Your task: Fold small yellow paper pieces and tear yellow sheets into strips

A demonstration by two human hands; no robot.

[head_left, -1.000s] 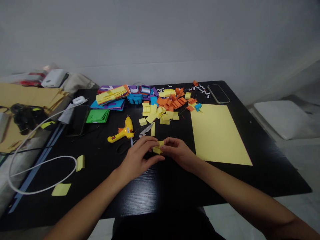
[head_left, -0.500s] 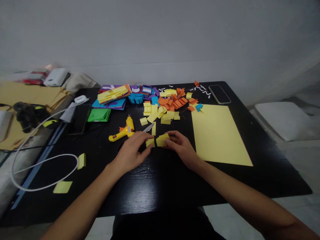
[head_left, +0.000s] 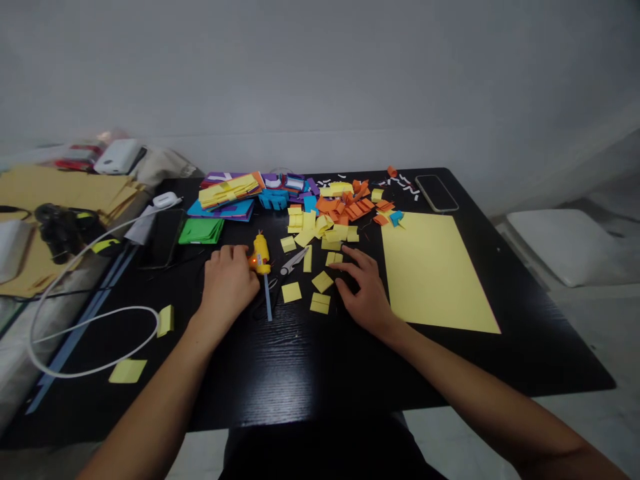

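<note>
My left hand (head_left: 229, 280) is wrapped round the handle of a yellow hot glue gun (head_left: 261, 254), whose nozzle points away from me; a small orange light glows on it. My right hand (head_left: 365, 287) rests with fingers spread beside several small yellow paper pieces. One folded yellow piece (head_left: 333, 259) lies at its fingertips. Between the hands are a flat yellow piece (head_left: 291, 292), a creased one (head_left: 320, 303) and a pair of scissors (head_left: 293, 263), partly hidden on the dark tabletop.
A large yellow sheet (head_left: 440, 273) lies to the right, with a phone (head_left: 437, 193) behind it. Cut orange strips (head_left: 350, 207) are heaped at the back beside stacked coloured paper. A white cable (head_left: 95, 310) loops on the left near a green paper stack (head_left: 201, 231).
My left hand has moved left from the yellow pieces to the glue gun and gripped it. The yellow pieces held between both hands now lie apart on the table; the right hand has let go.
</note>
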